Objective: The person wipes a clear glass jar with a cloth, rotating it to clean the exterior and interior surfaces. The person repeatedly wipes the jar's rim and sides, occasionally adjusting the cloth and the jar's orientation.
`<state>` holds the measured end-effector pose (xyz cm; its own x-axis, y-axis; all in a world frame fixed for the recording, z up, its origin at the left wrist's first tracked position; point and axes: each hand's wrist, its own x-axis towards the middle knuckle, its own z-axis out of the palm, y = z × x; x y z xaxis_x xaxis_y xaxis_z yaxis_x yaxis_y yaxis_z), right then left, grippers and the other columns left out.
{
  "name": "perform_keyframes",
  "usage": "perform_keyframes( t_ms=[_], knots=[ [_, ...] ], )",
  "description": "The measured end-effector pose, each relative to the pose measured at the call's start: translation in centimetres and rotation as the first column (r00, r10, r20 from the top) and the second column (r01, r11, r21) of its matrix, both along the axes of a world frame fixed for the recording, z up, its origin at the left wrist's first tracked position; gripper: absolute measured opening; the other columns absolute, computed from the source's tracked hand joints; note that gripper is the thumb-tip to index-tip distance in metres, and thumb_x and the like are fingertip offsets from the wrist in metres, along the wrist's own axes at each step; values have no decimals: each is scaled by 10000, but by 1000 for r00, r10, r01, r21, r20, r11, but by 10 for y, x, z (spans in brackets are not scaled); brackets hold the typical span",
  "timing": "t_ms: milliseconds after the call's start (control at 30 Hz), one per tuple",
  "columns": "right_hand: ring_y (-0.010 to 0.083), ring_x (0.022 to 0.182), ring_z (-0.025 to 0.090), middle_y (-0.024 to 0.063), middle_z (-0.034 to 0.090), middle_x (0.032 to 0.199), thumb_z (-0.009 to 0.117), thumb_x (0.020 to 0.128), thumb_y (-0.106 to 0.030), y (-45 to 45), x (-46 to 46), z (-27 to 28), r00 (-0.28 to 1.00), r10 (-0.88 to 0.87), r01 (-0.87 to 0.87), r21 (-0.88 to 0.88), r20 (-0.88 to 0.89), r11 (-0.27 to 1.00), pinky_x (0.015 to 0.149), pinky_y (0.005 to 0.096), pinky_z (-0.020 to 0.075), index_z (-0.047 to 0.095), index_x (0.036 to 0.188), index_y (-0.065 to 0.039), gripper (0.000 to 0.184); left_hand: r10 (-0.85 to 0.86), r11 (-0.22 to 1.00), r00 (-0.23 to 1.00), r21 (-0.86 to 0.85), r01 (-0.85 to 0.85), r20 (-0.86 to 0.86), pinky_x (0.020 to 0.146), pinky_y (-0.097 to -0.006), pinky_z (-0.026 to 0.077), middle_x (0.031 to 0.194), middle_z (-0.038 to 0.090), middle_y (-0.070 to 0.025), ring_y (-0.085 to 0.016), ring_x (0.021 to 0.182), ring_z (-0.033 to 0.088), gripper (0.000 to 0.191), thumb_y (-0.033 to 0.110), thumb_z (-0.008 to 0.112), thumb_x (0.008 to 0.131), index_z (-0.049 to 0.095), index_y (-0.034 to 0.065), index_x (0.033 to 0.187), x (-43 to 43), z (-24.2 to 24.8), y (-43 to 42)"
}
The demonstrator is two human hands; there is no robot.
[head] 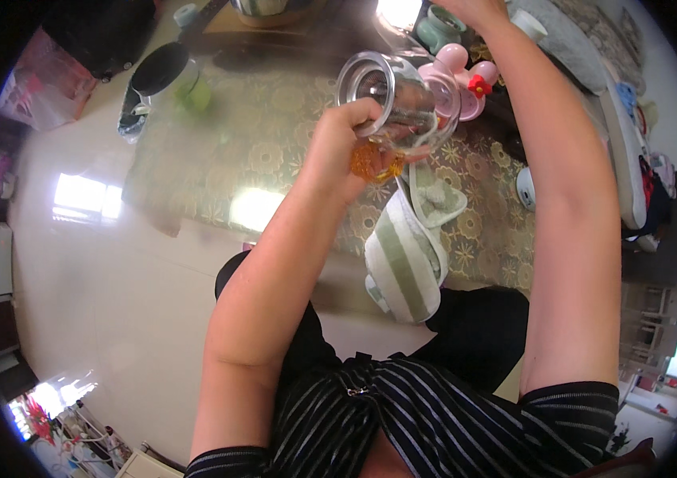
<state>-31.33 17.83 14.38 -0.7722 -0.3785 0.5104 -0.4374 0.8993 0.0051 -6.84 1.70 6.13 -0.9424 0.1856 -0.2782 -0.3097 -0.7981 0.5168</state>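
My left hand (347, 128) is closed around a clear glass teapot (407, 128) that lies tilted in its grip, with a metal mesh strainer (374, 80) inside the open mouth. An amber-coloured piece (371, 162), perhaps the pot's handle, shows at my palm. My right hand (473, 9) reaches to the top edge of the view, past a green ceramic pot (439, 27); its fingers are mostly cut off, so what they touch cannot be told. Below the teapot a green and white striped towel (404, 257) hangs over the near edge of the table (278, 137).
Pink rounded ornaments with a red flower (479, 86) stand behind the teapot. At the far left of the table is a dark-lidded clear container (162, 69), a bin beside it. A metal bowl (260, 6) sits at the top. On the right is a cushioned seat (622, 155).
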Motion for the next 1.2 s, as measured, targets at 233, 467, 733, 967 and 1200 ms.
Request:
perform_keyframes(
  t_ms=[233, 467, 733, 967, 1200],
  knots=[
    [346, 1386, 366, 181, 374, 1509, 727, 740, -253, -11, -49, -10, 995, -89, 94, 179, -33, 979, 1147, 474, 305, 342, 1483, -74, 856, 65, 996, 996, -59, -61, 67, 540, -291, 464, 913, 652, -143, -251, 765, 647, 200, 131, 549, 812, 595, -26, 928, 0, -5, -3],
    [346, 1218, 516, 148, 561, 1305, 667, 782, -224, -22, -58, -16, 992, -83, 104, 242, -97, 965, 1013, 480, 411, 570, 1252, -120, 491, 9, 1000, 997, -16, -7, 76, 892, -575, 565, 1114, 652, -221, -320, 1039, 651, 378, 145, 476, 877, 597, -93, 1146, 2, -6, -6],
    [379, 1026, 625, 196, 668, 1059, 543, 897, -305, -12, -71, -10, 990, 66, -58, 64, -122, 996, 897, 471, 494, 681, 1054, -84, 304, 67, 996, 989, -66, -59, 132, 512, -286, 450, 897, 653, -157, -261, 728, 651, 156, 124, 556, 804, 581, -2, 892, 3, -4, -5],
    [380, 1058, 617, 185, 662, 1122, 615, 865, -395, -15, -37, -1, 999, 49, -49, 20, -18, 999, 925, 478, 484, 659, 1143, -90, 415, 81, 995, 989, -70, -73, 127, 497, -278, 459, 890, 663, -139, -279, 763, 672, 166, 128, 536, 810, 581, -11, 890, 6, 6, -3],
    [376, 1081, 606, 190, 655, 1123, 698, 799, -444, -20, -29, -2, 999, -49, 48, 93, 8, 995, 935, 478, 480, 600, 1224, -68, 576, 12, 996, 996, -85, -4, 90, 598, -349, 498, 967, 660, -183, -306, 827, 668, 259, 137, 513, 836, 579, -55, 996, 2, -2, -5]
  ],
)
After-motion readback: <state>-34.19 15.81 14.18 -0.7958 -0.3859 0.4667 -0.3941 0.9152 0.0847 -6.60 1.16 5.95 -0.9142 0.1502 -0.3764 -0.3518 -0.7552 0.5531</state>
